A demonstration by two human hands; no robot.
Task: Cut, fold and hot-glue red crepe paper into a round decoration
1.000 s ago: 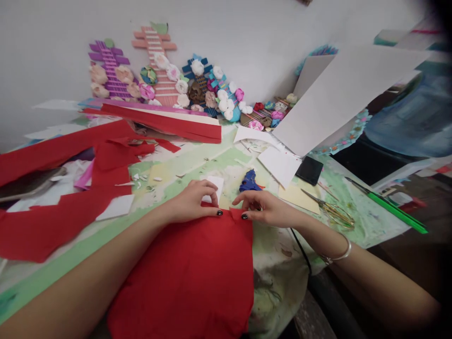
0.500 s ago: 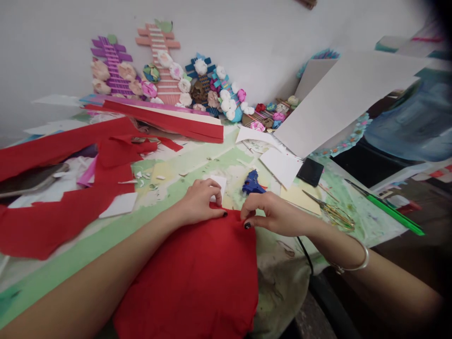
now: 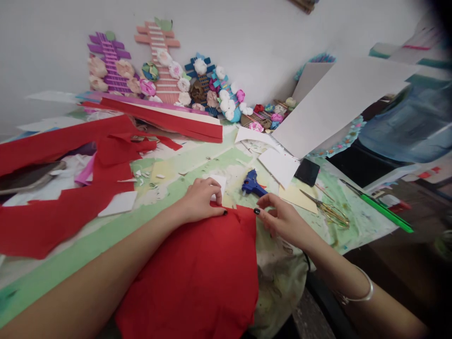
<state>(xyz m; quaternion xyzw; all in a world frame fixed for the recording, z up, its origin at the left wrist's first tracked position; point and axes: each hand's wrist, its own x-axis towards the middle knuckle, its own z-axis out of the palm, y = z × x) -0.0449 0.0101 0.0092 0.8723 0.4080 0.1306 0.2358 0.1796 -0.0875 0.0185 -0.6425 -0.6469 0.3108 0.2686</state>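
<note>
A wide piece of red cloth (image 3: 197, 263) hangs over the front edge of the table, its top edge lying on the tabletop. My left hand (image 3: 201, 200) grips that top edge, thumb on the near side and fingers curled over the far side. A small white card (image 3: 219, 182) shows partly behind those fingers. At the cloth's upper right corner is my right hand (image 3: 280, 219), its fingers apart and holding nothing; whether a fingertip touches the cloth I cannot tell. Just beyond it lies a blue glue gun (image 3: 252, 183).
Gold-handled scissors (image 3: 332, 214), a black square pad (image 3: 307, 172) and a green cutter (image 3: 386, 212) lie to the right. Red scraps (image 3: 63, 216) cover the left side. Flower-decorated fences (image 3: 164, 70) stand against the wall; a large white board (image 3: 339, 103) leans at right.
My right hand has let go of the cloth's top edge and moved right, its fingers spreading. The cloth's upper right corner now shows. My left hand keeps its place.
</note>
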